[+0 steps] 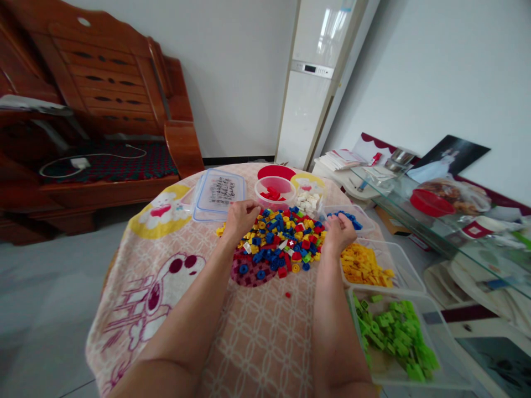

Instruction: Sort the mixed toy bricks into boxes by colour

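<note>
A pile of mixed toy bricks (274, 237) in blue, yellow, red and white lies on the cloth-covered round table. My left hand (241, 217) is at the pile's left side, fingers pinched near the round tub; whatever they hold is too small to make out. At the right, my right hand (340, 231) is closed above the edge between the pile and the box of blue bricks (352, 219), its fingertips together, contents unclear. Red bricks (272, 194) sit in the round clear tub (275, 203). White bricks (308, 203) are right of it.
Boxes of yellow bricks (365, 265) and green bricks (394, 331) stand along the right edge. Clear lids (219, 193) lie at the back left. One small red piece (287, 295) lies nearer me. Beyond are a wooden bench (99, 99) and a cluttered glass table (440, 221).
</note>
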The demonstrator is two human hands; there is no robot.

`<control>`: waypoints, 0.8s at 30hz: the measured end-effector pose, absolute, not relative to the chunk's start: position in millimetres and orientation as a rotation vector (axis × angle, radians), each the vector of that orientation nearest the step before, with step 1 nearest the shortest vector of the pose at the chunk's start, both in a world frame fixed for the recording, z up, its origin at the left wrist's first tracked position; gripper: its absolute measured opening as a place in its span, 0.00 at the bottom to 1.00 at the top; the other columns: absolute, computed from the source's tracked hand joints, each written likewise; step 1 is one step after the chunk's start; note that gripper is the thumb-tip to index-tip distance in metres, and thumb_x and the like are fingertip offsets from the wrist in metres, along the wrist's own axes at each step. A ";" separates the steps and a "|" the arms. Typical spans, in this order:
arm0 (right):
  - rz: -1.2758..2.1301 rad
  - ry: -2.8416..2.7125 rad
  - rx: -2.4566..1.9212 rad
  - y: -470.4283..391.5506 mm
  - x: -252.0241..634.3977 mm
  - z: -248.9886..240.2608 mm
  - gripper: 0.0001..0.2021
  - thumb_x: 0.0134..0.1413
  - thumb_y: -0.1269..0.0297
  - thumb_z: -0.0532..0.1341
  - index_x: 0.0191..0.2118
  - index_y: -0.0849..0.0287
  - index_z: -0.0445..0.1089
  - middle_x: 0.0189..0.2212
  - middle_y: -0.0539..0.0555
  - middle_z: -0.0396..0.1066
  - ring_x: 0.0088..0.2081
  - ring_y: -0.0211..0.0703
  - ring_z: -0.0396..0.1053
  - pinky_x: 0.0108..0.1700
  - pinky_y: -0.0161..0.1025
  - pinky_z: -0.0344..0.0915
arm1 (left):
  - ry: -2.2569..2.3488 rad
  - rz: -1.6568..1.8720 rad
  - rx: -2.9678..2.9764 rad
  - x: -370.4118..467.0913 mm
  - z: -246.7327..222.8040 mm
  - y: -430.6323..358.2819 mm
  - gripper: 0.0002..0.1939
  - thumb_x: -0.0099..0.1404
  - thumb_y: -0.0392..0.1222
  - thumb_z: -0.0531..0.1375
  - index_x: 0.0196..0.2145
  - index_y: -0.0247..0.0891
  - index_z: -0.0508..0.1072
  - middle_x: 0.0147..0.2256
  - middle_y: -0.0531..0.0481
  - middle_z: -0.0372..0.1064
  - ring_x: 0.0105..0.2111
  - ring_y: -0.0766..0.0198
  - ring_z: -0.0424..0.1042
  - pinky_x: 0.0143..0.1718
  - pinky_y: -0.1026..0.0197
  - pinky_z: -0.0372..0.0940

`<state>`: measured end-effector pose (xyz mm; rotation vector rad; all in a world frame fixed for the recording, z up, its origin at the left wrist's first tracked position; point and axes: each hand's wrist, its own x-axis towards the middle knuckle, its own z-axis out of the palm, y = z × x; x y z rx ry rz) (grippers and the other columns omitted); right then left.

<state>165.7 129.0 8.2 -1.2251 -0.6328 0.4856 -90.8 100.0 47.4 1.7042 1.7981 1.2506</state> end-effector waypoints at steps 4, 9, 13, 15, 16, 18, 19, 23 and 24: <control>0.449 -0.743 -1.293 128.8 169.1 8.0 0.27 0.45 0.60 0.61 0.53 0.63 0.75 0.42 0.60 0.81 0.42 0.49 0.80 0.45 0.44 0.78 | 1.796 1.247 1.700 -90.4 47.0 100.0 0.16 0.60 0.43 0.57 0.35 0.36 0.85 0.27 0.50 0.78 0.29 0.60 0.73 0.35 0.62 0.65; 0.686 -1.062 -1.387 114.4 152.1 28.4 0.18 0.48 0.56 0.61 0.40 0.62 0.80 0.24 0.53 0.77 0.22 0.44 0.73 0.22 0.36 0.69 | 1.789 1.253 1.705 -90.8 45.7 99.9 0.17 0.59 0.44 0.57 0.35 0.36 0.85 0.28 0.49 0.79 0.30 0.60 0.73 0.35 0.62 0.64; 0.893 -1.422 -1.460 98.6 140.6 46.1 0.12 0.49 0.59 0.62 0.33 0.60 0.80 0.18 0.48 0.72 0.17 0.38 0.66 0.19 0.32 0.61 | 1.798 1.248 1.723 -91.9 45.2 100.0 0.18 0.60 0.45 0.57 0.36 0.35 0.85 0.28 0.49 0.78 0.30 0.60 0.72 0.35 0.62 0.63; 0.938 -1.614 -1.517 92.9 138.6 51.8 0.09 0.50 0.61 0.63 0.31 0.59 0.79 0.17 0.47 0.70 0.17 0.37 0.65 0.21 0.32 0.60 | 1.805 1.245 1.731 -92.4 44.9 100.5 0.18 0.60 0.45 0.57 0.36 0.35 0.85 0.28 0.49 0.78 0.29 0.61 0.72 0.35 0.62 0.63; 0.930 -1.706 -1.545 90.9 138.1 53.8 0.08 0.51 0.63 0.64 0.31 0.59 0.80 0.16 0.46 0.69 0.17 0.37 0.66 0.22 0.32 0.60 | 1.806 1.244 1.735 -92.5 44.8 100.8 0.18 0.60 0.45 0.57 0.36 0.35 0.85 0.28 0.49 0.78 0.29 0.61 0.72 0.35 0.62 0.63; 0.860 -1.868 -1.603 88.1 137.1 56.8 0.06 0.52 0.65 0.65 0.30 0.58 0.81 0.17 0.47 0.71 0.21 0.38 0.69 0.27 0.33 0.61 | 1.801 1.244 1.741 -92.8 44.5 101.4 0.18 0.61 0.44 0.57 0.36 0.35 0.85 0.28 0.49 0.78 0.29 0.61 0.72 0.35 0.62 0.63; 0.815 -1.934 -1.639 87.2 136.4 57.9 0.06 0.52 0.66 0.66 0.30 0.58 0.81 0.18 0.48 0.72 0.23 0.39 0.71 0.29 0.33 0.62 | 1.797 1.246 1.740 -92.8 44.3 101.7 0.18 0.61 0.44 0.57 0.36 0.35 0.85 0.28 0.49 0.78 0.29 0.61 0.72 0.35 0.62 0.63; 0.636 -2.124 -1.783 85.7 131.5 61.2 0.05 0.54 0.66 0.68 0.32 0.57 0.83 0.24 0.52 0.78 0.30 0.43 0.75 0.34 0.35 0.62 | 1.807 1.251 1.724 -93.1 43.6 102.7 0.17 0.61 0.44 0.57 0.35 0.35 0.85 0.27 0.48 0.78 0.30 0.60 0.73 0.35 0.62 0.63; 0.591 -2.159 -1.798 85.7 130.3 61.5 0.05 0.54 0.65 0.68 0.32 0.57 0.83 0.26 0.53 0.79 0.31 0.43 0.75 0.35 0.36 0.62 | 1.810 1.252 1.721 -93.2 43.3 102.9 0.17 0.61 0.44 0.57 0.35 0.35 0.85 0.27 0.48 0.78 0.30 0.60 0.73 0.35 0.62 0.63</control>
